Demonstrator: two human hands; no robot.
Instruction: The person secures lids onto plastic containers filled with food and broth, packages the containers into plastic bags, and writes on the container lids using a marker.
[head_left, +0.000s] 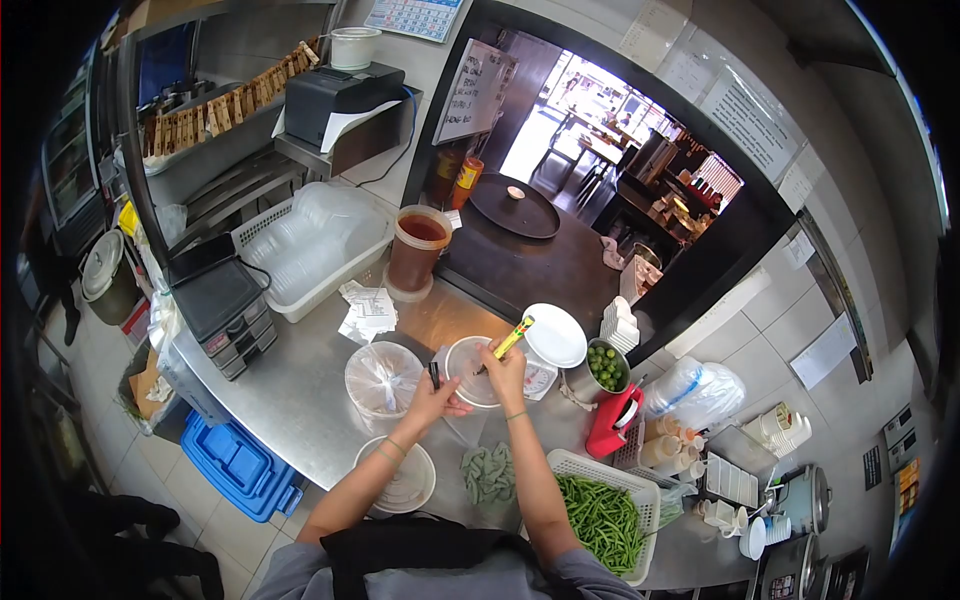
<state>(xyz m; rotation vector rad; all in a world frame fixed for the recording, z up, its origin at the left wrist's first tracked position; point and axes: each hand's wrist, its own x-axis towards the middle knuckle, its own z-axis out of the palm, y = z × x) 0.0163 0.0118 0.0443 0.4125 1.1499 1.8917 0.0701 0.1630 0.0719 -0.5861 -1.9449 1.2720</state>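
Note:
My right hand (506,372) is closed around a yellow marker (514,337), its tip end pointing down at the top of a round, clear-lidded tub (466,358). In my left hand (436,402) is a small black marker cap (434,375), with the fingers resting by the tub's near edge. Just left stands a round container with a knotted clear plastic bag (383,380). Behind my right hand are a white plate (556,336) and a dial scale (540,378), partly hidden. A white bowl-like tub (408,482) sits under my left forearm.
Right of my arms are a basket of green beans (600,525), a green cloth (488,473), a pot of limes (603,368) and a red object (614,424). Further back stand a tub of red-brown liquid (415,250), paper slips (368,312) and a basket of clear plastic containers (315,245).

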